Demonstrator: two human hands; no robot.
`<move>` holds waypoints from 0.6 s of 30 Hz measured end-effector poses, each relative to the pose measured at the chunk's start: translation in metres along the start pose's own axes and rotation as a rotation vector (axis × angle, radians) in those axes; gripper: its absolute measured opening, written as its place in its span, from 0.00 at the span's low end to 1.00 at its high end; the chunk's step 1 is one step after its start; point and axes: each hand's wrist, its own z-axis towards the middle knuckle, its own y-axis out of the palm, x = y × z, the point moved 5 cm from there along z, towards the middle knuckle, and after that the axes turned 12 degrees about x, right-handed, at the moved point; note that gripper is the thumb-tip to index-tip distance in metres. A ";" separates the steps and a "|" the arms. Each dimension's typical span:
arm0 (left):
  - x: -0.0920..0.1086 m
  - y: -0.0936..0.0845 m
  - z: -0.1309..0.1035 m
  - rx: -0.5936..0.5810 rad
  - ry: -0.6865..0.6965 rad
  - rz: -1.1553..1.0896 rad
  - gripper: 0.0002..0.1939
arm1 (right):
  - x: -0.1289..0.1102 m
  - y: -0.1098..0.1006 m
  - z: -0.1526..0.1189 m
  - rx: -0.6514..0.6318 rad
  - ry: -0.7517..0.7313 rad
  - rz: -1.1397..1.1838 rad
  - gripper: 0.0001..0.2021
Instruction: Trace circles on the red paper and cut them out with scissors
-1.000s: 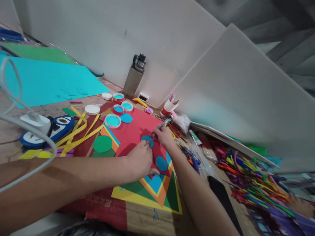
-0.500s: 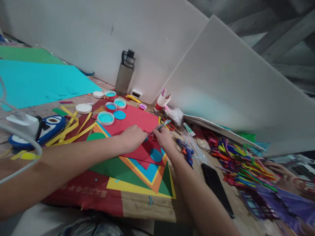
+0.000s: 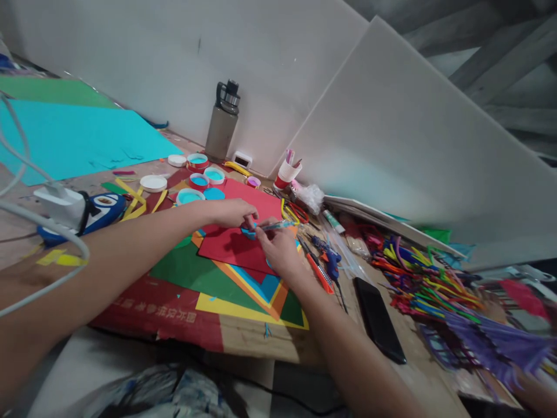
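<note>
My right hand [image 3: 278, 247] is closed around a thin, clear, bluish pen-like tool [image 3: 281, 225] that points left over the red paper [image 3: 230, 247]. My left hand [image 3: 241, 213] has its fingers bent together at the tool's left end, beside a small blue paper piece [image 3: 248, 233]; its fingertips seem to press on that piece, though the contact is small to see. Beneath the red paper lie layered orange, yellow, blue and green sheets [image 3: 187, 276].
Round containers [image 3: 190, 197] and a bottle [image 3: 221, 125] stand behind my left arm. On the right are a glue gun [image 3: 333, 261], a cutter [image 3: 319, 273], a black phone [image 3: 378, 319] and colourful pipe cleaners [image 3: 426, 278]. A white cable [image 3: 43, 217] crosses the left.
Both hands have shifted slightly left on the red paper, and my left fingers have curled down. The red-orange cutter now shows beside my right forearm. The view has moved a little.
</note>
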 end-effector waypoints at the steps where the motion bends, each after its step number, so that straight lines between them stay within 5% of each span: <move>1: 0.001 -0.001 0.000 0.003 0.003 0.024 0.22 | -0.002 0.004 0.000 0.000 -0.017 -0.027 0.09; 9: 0.002 0.001 -0.002 0.015 0.040 0.139 0.18 | -0.003 0.023 0.003 -0.024 -0.091 -0.153 0.10; 18: 0.006 0.000 -0.003 0.008 0.040 0.118 0.21 | -0.004 0.018 -0.002 -0.041 -0.080 -0.175 0.10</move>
